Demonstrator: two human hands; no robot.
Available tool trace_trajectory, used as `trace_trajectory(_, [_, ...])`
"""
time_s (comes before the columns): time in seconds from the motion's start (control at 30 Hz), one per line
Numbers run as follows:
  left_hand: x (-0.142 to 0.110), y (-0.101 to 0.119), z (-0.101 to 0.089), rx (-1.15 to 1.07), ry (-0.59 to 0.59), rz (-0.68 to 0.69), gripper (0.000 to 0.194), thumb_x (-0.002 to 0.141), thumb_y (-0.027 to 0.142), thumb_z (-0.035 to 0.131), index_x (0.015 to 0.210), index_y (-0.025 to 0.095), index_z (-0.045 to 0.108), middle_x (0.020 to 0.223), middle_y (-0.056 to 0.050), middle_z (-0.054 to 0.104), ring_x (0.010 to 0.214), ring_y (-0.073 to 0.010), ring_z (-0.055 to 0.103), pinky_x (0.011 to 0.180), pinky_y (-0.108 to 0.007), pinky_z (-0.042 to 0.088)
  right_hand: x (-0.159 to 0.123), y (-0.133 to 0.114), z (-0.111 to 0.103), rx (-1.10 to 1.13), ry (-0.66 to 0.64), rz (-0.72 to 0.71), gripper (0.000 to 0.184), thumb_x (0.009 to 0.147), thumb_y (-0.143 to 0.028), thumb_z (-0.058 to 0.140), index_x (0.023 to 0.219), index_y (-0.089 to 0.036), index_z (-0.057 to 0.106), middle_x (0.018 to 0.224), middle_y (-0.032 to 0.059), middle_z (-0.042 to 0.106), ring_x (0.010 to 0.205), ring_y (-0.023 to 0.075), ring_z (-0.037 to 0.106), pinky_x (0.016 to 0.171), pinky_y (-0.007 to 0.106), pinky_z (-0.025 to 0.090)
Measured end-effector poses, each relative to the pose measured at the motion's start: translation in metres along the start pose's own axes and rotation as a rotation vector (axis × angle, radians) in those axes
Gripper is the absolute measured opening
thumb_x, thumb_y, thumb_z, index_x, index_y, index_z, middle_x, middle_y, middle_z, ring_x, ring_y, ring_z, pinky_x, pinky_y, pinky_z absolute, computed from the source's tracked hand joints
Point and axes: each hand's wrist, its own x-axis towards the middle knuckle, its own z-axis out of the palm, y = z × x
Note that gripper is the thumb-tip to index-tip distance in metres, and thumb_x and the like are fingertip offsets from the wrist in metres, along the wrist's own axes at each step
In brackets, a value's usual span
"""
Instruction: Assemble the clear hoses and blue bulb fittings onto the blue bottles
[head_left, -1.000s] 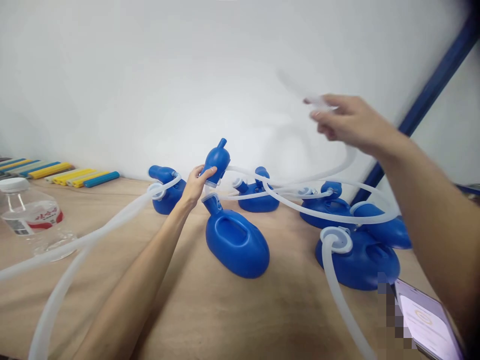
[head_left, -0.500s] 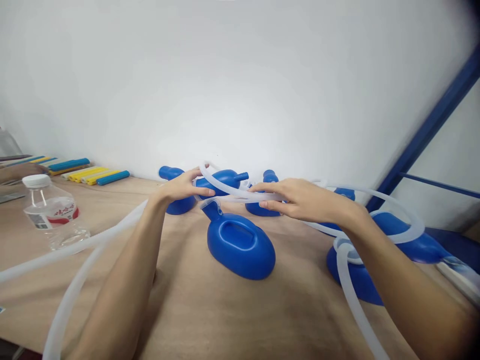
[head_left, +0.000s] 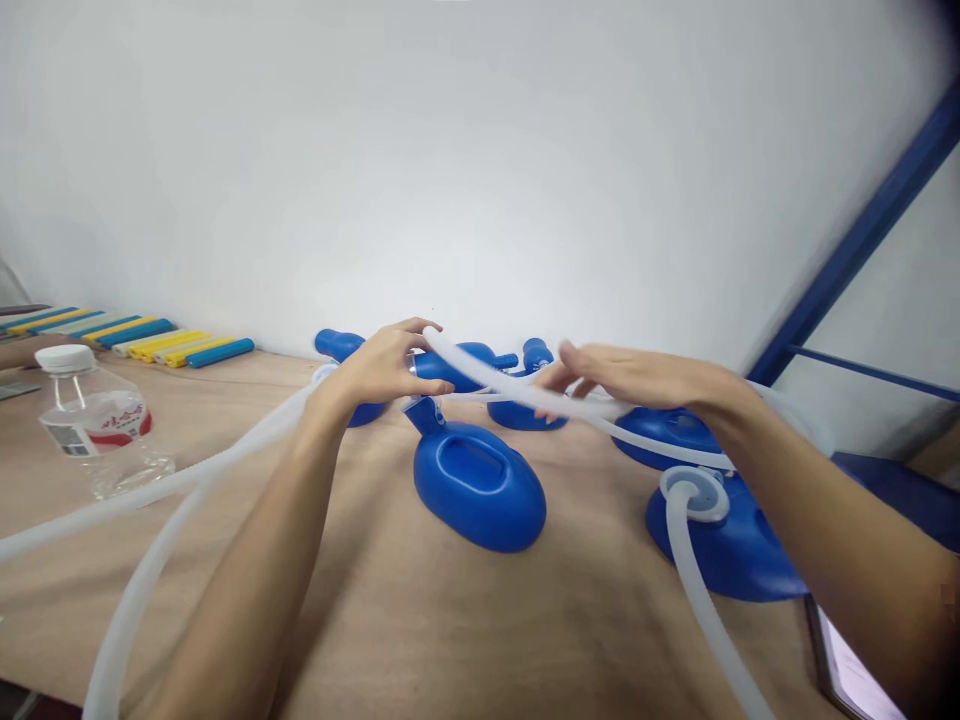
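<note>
Head view shows our left hand (head_left: pixel 386 365) wrapping thumb and fingers round the left end of a blue bulb (head_left: pixel 476 354), just above the neck of the middle jug (head_left: pixel 480 500). A white tube (head_left: pixel 517 391) slants across the bulb from our left hand to our right hand (head_left: pixel 619 376); blur keeps us from telling whether the right fingers pinch it. We cannot see inside the opaque jugs, nor judge what the clear bottle (head_left: pixel 97 425) at left holds. Our right arm (head_left: pixel 795 480) partly hides the near right jug (head_left: pixel 739 560); a phone (head_left: pixel 855 660) beside it is cut off.
</note>
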Motion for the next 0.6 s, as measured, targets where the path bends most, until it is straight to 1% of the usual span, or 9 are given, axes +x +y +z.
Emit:
trace_trajectory(0.03, [0.001,0.002,0.001,0.02,0.017,-0.004,0.056,0.072,0.062,0.079,0.105,0.016,0.078,0.14,-0.011,0.062,0.115,-0.0315,0.066,0.1,-0.042,0.054,0.005,0.001,-0.004,0.013,0.079,0.052,0.069,0.104,-0.069,0.029,0.122,-0.021,0.076,0.11,0.0108,0.074,0.098,0.0249,0.068,0.084,0.036,0.053])
trace_trajectory(0.1, [0.001,0.006,0.001,0.065,0.039,-0.006,0.057,0.074,0.065,0.077,0.102,0.016,0.078,0.14,-0.012,0.061,0.11,-0.0309,0.067,0.101,-0.045,0.053,0.017,0.002,-0.014,-0.06,0.181,0.12,0.062,0.1,-0.063,0.048,0.145,-0.022,0.061,0.104,0.0109,0.074,0.091,0.0251,0.068,0.077,0.036,0.053])
trace_trajectory(0.17, [0.001,0.01,0.0,0.109,0.036,0.007,0.06,0.075,0.069,0.074,0.099,0.014,0.078,0.138,-0.013,0.061,0.111,-0.0318,0.066,0.102,-0.046,0.051,0.033,0.004,-0.027,-0.242,0.188,0.134,0.077,0.093,-0.054,0.062,0.161,-0.026,0.041,0.111,0.0106,0.074,0.091,0.0263,0.068,0.076,0.037,0.053])
trace_trajectory(0.27, [0.001,0.014,-0.003,0.156,0.0,0.041,0.066,0.075,0.073,0.072,0.1,0.012,0.078,0.125,-0.015,0.064,0.11,-0.0334,0.065,0.097,-0.046,0.053,0.063,0.007,-0.04,-0.464,0.179,0.125,0.081,0.089,-0.039,0.064,0.164,-0.027,0.036,0.123,0.0129,0.07,0.097,0.0287,0.069,0.083,0.042,0.054])
trace_trajectory(0.33, [0.001,0.017,-0.005,0.167,-0.015,0.052,0.066,0.076,0.072,0.071,0.1,0.011,0.078,0.125,-0.015,0.064,0.109,-0.0339,0.065,0.096,-0.046,0.053,0.086,0.009,-0.039,-0.482,0.13,0.002,0.087,0.085,-0.03,0.065,0.166,-0.028,0.034,0.133,0.014,0.064,0.11,0.03,0.066,0.093,0.044,0.054])
trace_trajectory(0.4, [0.0,0.019,-0.006,0.162,-0.028,0.053,0.063,0.075,0.069,0.072,0.101,0.012,0.078,0.133,-0.015,0.062,0.114,-0.0353,0.064,0.098,-0.047,0.052,0.109,0.013,-0.03,-0.498,0.069,-0.134,0.097,0.077,-0.021,0.067,0.167,-0.033,0.031,0.146,0.0138,0.054,0.13,0.0322,0.056,0.105,0.047,0.05])
trace_trajectory(0.43, [0.0,0.02,-0.006,0.156,-0.037,0.053,0.062,0.075,0.067,0.074,0.102,0.012,0.078,0.136,-0.015,0.061,0.117,-0.036,0.063,0.1,-0.047,0.052,0.119,0.016,-0.023,-0.481,0.043,-0.159,0.102,0.075,-0.017,0.067,0.168,-0.033,0.028,0.15,0.0141,0.049,0.135,0.0325,0.052,0.109,0.049,0.048])
trace_trajectory(0.53, [-0.001,0.019,-0.007,0.138,-0.097,0.058,0.055,0.073,0.061,0.078,0.1,0.013,0.079,0.139,-0.014,0.061,0.12,-0.0365,0.062,0.1,-0.044,0.052,0.142,0.029,-0.004,-0.313,-0.114,-0.18,0.095,0.075,-0.014,0.063,0.165,-0.025,0.034,0.159,0.0141,0.044,0.145,0.0311,0.045,0.118,0.049,0.041])
trace_trajectory(0.6, [-0.001,0.017,-0.008,0.124,-0.132,0.062,0.05,0.073,0.058,0.079,0.094,0.014,0.079,0.136,-0.013,0.063,0.116,-0.0356,0.064,0.095,-0.043,0.054,0.148,0.039,0.006,-0.135,-0.207,-0.214,0.089,0.076,-0.017,0.062,0.162,-0.024,0.039,0.163,0.0116,0.041,0.149,0.029,0.042,0.119,0.046,0.042])
